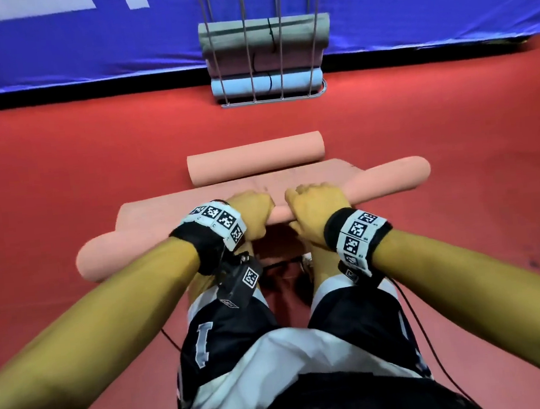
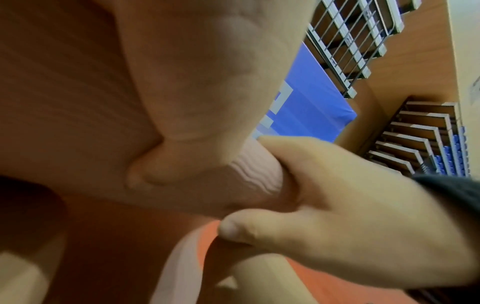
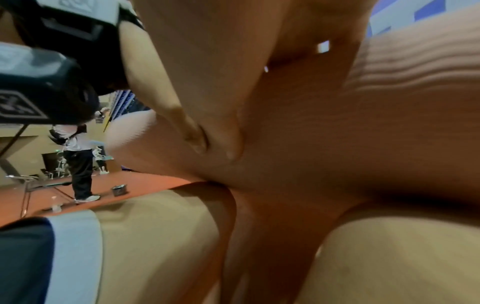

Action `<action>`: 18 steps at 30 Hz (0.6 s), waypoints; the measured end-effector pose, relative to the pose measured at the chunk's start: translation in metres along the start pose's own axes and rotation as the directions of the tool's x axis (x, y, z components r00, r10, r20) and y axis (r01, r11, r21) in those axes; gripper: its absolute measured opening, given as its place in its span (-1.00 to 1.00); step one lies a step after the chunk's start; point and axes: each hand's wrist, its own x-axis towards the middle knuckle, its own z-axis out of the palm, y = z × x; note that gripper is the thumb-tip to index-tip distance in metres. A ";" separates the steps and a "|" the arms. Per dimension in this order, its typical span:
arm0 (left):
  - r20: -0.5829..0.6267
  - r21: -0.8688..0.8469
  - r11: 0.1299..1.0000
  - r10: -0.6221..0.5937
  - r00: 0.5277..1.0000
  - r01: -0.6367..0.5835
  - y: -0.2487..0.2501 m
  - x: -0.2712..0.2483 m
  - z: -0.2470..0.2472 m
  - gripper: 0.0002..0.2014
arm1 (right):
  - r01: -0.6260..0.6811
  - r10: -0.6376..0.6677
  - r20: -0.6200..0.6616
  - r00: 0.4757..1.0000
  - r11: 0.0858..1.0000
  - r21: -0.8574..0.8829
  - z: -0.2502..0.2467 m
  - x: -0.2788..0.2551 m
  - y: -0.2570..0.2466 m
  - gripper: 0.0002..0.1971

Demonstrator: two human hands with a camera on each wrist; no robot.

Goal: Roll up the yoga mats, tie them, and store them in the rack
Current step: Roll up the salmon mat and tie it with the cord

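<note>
A pink yoga mat roll [image 1: 391, 176] lies across the red floor in front of my knees. My left hand [image 1: 256, 209] and right hand [image 1: 315, 206] grip its middle side by side, fingers curled over the top, and the roll is squeezed thin there. A short flat stretch of the mat [image 1: 292, 175] runs to its far end, which is curled into a second roll [image 1: 254, 158]. In the left wrist view my left thumb digs into the mat [image 2: 64, 102] beside the right hand [image 2: 337, 195]. The right wrist view shows my fingers [image 3: 221, 127] pressed into the ribbed mat [image 3: 363, 123].
A metal rack [image 1: 268, 100] stands at the blue padded wall [image 1: 82, 51] and holds three rolled mats, grey [image 1: 232, 36], pink and light blue, tied with black straps. Black cables trail by my legs. Another person [image 3: 78, 160] stands far off to the left.
</note>
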 end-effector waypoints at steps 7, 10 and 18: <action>0.056 -0.173 0.982 -0.063 0.996 0.071 0.002 -0.006 0.049 -0.58 | 0.010 -0.023 0.361 0.932 0.999 0.039 0.017 0.026 -0.014 -0.59; -0.099 -0.048 0.995 -0.088 0.991 0.084 0.010 -0.010 0.062 -0.50 | 0.011 -0.044 0.504 0.863 0.998 0.070 0.017 0.045 -0.013 -0.51; -0.037 -0.049 0.989 -0.140 0.989 0.138 0.014 0.002 0.067 -0.54 | 0.063 -0.145 0.559 0.816 0.985 0.163 0.027 0.058 -0.006 -0.61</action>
